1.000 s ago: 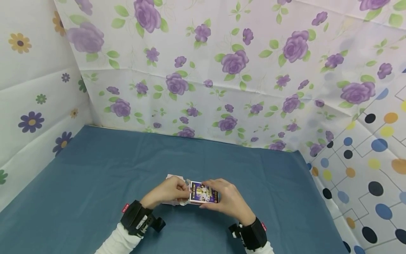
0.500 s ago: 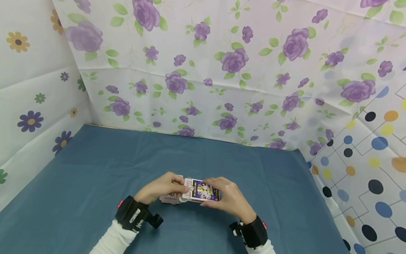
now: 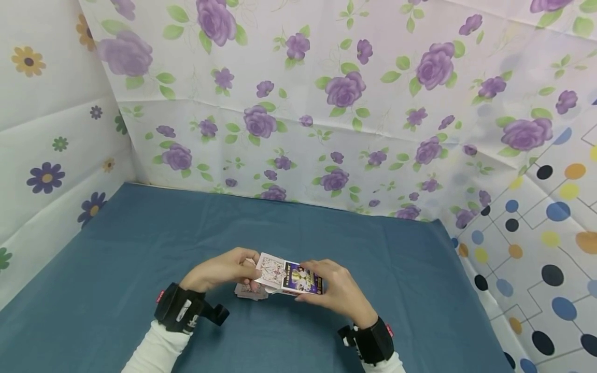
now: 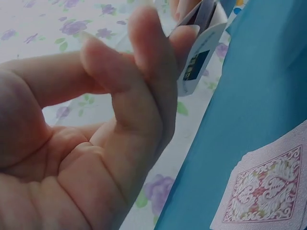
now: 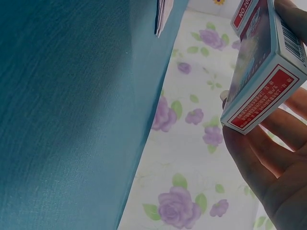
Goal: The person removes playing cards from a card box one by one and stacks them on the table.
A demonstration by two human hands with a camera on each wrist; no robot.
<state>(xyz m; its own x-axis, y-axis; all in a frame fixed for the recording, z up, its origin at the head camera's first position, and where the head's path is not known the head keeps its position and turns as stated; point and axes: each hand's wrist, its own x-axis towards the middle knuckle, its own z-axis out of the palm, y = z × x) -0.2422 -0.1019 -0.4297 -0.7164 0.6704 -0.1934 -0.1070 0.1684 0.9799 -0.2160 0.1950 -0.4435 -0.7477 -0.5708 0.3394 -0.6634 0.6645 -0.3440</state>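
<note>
My right hand grips a purple-and-gold playing card box between thumb and fingers, its open end facing left. In the right wrist view the box shows red printed labels and a barcode. White-backed playing cards stick out of that open end, and my left hand pinches their outer edge. A stack of cards lies below on the cloth, partly hidden by the left hand. In the left wrist view, this stack has a red patterned back, and the box's open white flap shows beyond the fingers.
A blue cloth covers the table. Flowered sheets hang behind and at the left, and a dotted sheet hangs at the right.
My left hand has moved left and slightly up, drawing the cards further out of the box. More of the stack on the cloth shows. The right hand and box have hardly moved.
</note>
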